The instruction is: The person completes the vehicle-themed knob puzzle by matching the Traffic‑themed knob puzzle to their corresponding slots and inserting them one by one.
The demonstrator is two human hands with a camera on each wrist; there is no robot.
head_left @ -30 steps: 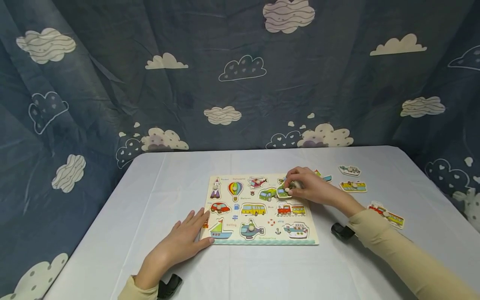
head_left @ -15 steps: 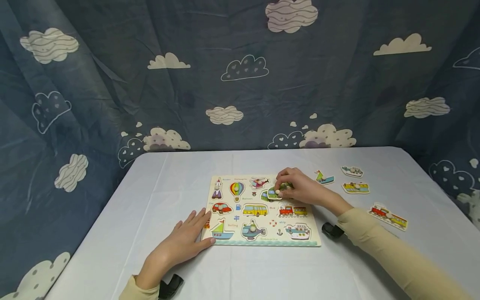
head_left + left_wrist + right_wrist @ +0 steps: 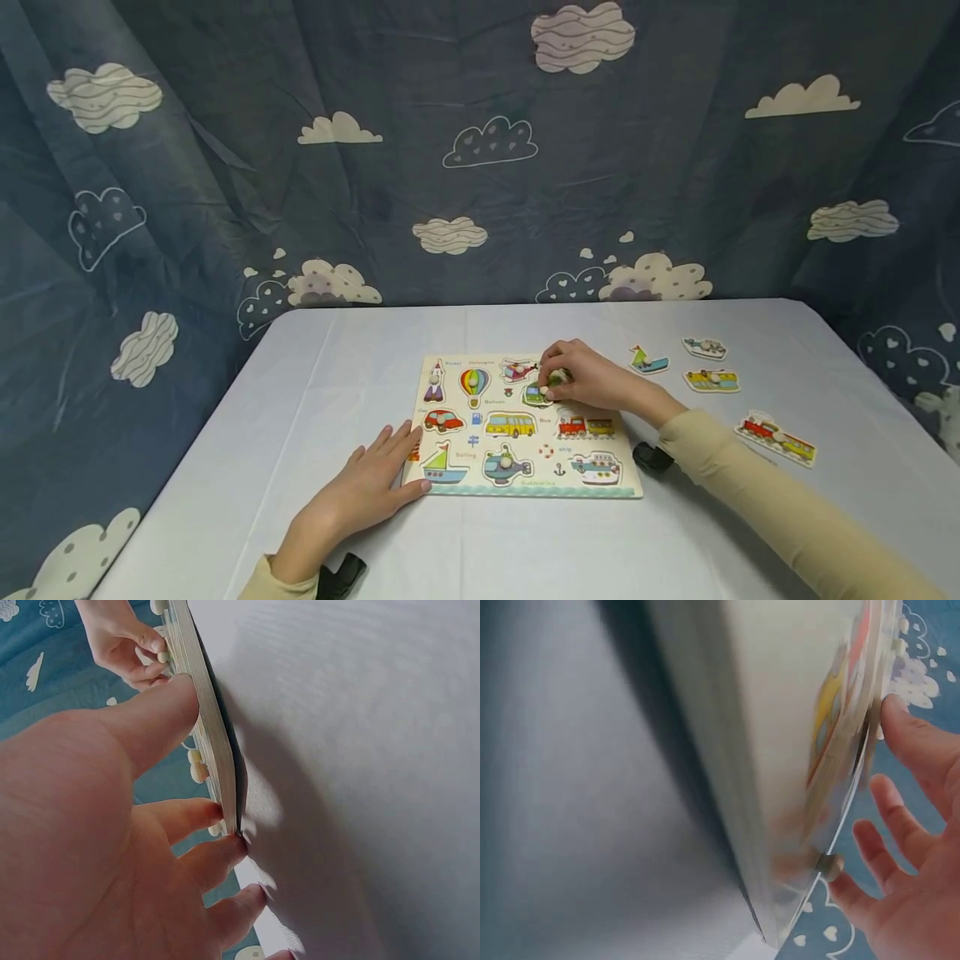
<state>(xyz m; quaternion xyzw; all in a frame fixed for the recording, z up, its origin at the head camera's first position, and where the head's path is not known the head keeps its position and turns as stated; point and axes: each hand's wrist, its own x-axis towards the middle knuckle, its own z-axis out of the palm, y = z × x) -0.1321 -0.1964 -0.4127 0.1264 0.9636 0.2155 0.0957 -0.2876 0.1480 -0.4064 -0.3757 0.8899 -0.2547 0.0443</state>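
Note:
A wooden knob puzzle board (image 3: pixel 540 490) with vehicle pictures lies on the white table. At its upper right, my right hand (image 3: pixel 596 382) pinches the knob of a green truck piece (image 3: pixel 536 396), which lies over the printed truck picture. Whether the piece is fully down in its recess I cannot tell; the fingers hide part of it. My left hand (image 3: pixel 363 483) rests against the board's left edge, fingers spread and thumb at the lower corner. In the left wrist view, the thumb (image 3: pixel 161 712) touches the board's edge (image 3: pixel 216 742).
Loose pieces lie right of the board: a sailboat (image 3: pixel 647 361), a grey-and-white piece (image 3: pixel 705 348), a yellow bus (image 3: pixel 712 382) and a train (image 3: pixel 776 437). Rocket (image 3: pixel 435 383), balloon (image 3: pixel 474 383) and submarine (image 3: pixel 506 467) pieces with knobs sit on the board.
My right hand has moved left with the green truck piece, from beside the printed truck to over it. The left hand has stayed at the board's edge.

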